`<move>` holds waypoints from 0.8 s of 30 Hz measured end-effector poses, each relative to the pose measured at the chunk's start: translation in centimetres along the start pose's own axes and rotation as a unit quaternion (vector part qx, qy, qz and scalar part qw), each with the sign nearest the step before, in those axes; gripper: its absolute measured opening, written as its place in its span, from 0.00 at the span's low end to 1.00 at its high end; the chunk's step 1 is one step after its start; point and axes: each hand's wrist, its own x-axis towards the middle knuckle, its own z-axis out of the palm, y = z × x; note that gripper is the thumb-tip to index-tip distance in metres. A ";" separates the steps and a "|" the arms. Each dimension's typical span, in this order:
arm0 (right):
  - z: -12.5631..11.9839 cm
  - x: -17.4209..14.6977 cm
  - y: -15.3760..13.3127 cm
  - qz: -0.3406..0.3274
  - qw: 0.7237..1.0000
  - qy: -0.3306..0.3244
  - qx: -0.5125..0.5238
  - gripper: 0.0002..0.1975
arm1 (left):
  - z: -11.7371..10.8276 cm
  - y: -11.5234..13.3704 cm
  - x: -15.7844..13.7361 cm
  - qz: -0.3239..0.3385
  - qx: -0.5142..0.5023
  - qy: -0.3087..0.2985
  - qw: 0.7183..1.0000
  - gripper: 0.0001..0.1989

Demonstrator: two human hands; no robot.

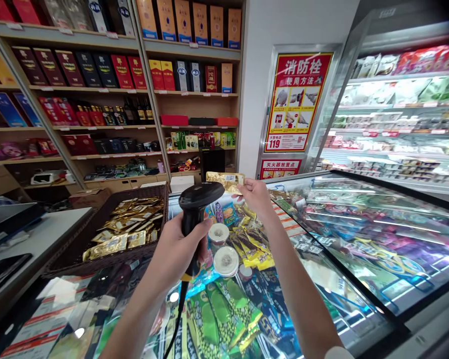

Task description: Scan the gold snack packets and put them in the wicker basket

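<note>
My left hand (181,249) is wrapped round the handle of a black barcode scanner (201,195), its head tilted to the right and its cord hanging down. Just beyond the scanner head, my right hand (253,194) pinches the right end of a gold foil packet (224,180). A white label with a barcode faces me on that packet. Both hands are above the glass-topped freezer. To the left, a dark woven basket (165,209) holds many similar gold packets (130,224).
Below my arms, the freezer holds green ice-cream packs (217,309), yellow packs (252,244) and round white-lidded tubs (225,260). A white counter (60,234) stands left. Shelves of boxes (97,67) line the back wall. A red poster (298,102) and a lit refrigerated case (400,107) are at right.
</note>
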 end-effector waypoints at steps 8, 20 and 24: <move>0.0 0.3 0.7 0.006 1.000 -0.007 -0.002 0.21 | -0.7 -0.8 0.9 0.009 0.032 -0.009 0.999 0.15; 0.4 -0.2 0.2 0.041 0.996 -0.072 -0.013 0.14 | -2.0 0.1 0.4 0.036 0.075 -0.002 0.997 0.14; 0.8 -0.7 0.5 0.104 0.983 -0.146 -0.032 0.08 | -3.7 1.4 0.1 0.078 0.128 0.057 0.987 0.11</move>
